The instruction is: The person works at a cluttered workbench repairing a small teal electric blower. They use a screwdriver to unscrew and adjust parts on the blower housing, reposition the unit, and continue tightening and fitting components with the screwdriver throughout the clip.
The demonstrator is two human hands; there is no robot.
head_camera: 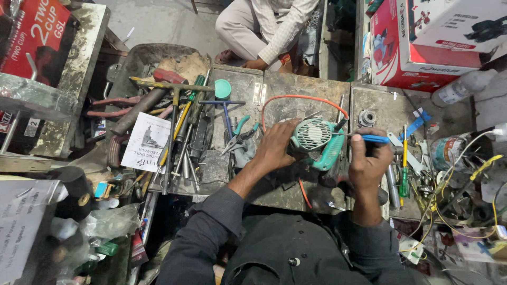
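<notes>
The teal power tool lies at the centre of the frame on the grey metal workbench, its round vented end cap turned up toward the camera. The left hand lies flat against the tool's left flank, fingers curled around the plastic housing, which appears to steady the body against sideways force. The right hand is closed in a pinch around the blue handle of a screwdriver; the thin steel shaft runs horizontally leftward and meets the housing beside the cap. An orange power cord arcs over the tool in the upper centre.

Left of centre, loose hand tools lie within reach: teal-handled pliers, a hammer with a worn head, and long steel shafts. A round teal lid sits above them. The bench surface is scuffed, stained and dull. At the top of the frame a second person's hand rests on the bench edge. Red-and-white cardboard boxes stack at the upper right.
</notes>
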